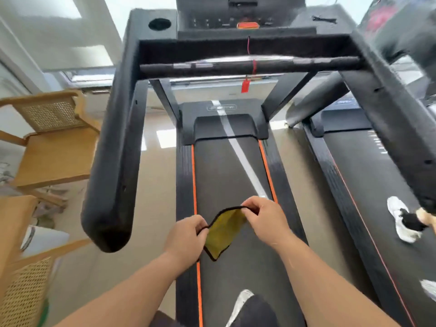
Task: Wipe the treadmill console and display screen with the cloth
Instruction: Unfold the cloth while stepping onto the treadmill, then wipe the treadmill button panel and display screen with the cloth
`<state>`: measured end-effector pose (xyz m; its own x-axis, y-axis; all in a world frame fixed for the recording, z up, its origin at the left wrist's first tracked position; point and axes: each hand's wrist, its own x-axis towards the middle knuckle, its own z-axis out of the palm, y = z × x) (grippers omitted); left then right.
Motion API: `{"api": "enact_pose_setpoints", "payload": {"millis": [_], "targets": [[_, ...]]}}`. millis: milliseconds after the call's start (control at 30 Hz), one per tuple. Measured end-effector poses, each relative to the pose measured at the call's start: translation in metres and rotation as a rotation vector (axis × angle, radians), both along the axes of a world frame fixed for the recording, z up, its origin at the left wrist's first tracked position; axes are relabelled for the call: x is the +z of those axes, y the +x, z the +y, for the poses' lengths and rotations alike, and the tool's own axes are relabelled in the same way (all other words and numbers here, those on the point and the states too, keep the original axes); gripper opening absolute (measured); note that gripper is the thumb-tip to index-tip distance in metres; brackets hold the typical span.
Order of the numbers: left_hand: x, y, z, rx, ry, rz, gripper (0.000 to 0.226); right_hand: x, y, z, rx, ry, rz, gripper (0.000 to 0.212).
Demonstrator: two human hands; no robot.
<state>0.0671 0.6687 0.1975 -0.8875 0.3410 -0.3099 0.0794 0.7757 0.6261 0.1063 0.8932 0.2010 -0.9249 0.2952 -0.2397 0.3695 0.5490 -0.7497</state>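
Cloth [223, 232] is held low over the belt [236, 173], well short of the console [236, 20]. Its top edge is pinched by the left hand [186, 237] at one corner and by the right hand [264, 220] at the other. Fingers of both hands are curled tight around the hem, and no open gap is seen. The fingertips are hidden behind the knuckles, so the exact pinch cannot be made out.

The cloth is yellow, thin and limp, trimmed with a black hem. It sags between the hands and comes to a point at the bottom.

The console is blurred. Buttons are seen only as pale dots, with an orange key [248, 25] at centre. The display is cut off by the top edge. A round cup holder [159, 24] is set into the left of the console.

A red tag [245, 86] hangs on a cord past the crossbar [236, 66]. The left handrail [113, 161] is thick, matte black and round-ended. The belt is dark, edged with orange stripes.

A second treadmill [365, 185] is seen on the right, with a white shoe [401, 220] on it. A wood and cane chair [54, 142] stands on the left.
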Motion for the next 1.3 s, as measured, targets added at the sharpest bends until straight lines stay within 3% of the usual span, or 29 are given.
{"api": "enact_pose_setpoints", "payload": {"millis": [200,400,600,833,1167,1300], "targets": [[0.092,-0.068,0.033,0.13,0.063,0.05,0.012,0.092,-0.052,0.048,0.067,0.033,0.091,0.024],[0.119,-0.15,0.056,0.216,0.137,0.156,0.016,0.122,-0.135,0.07,0.166,0.057,0.084,0.025],[0.124,-0.26,0.077,0.124,0.195,0.188,0.014,0.134,-0.228,0.09,0.063,0.055,0.142,0.035],[0.19,-0.383,0.106,-0.021,0.275,0.152,0.023,0.195,-0.328,0.121,0.003,0.215,0.3,0.035],[0.244,-0.498,0.155,0.239,0.536,0.113,0.012,0.27,-0.475,0.167,0.049,0.218,0.545,0.021],[0.243,-0.541,0.168,0.402,0.51,0.178,0.015,0.265,-0.554,0.182,0.139,0.211,0.623,0.016]]}}
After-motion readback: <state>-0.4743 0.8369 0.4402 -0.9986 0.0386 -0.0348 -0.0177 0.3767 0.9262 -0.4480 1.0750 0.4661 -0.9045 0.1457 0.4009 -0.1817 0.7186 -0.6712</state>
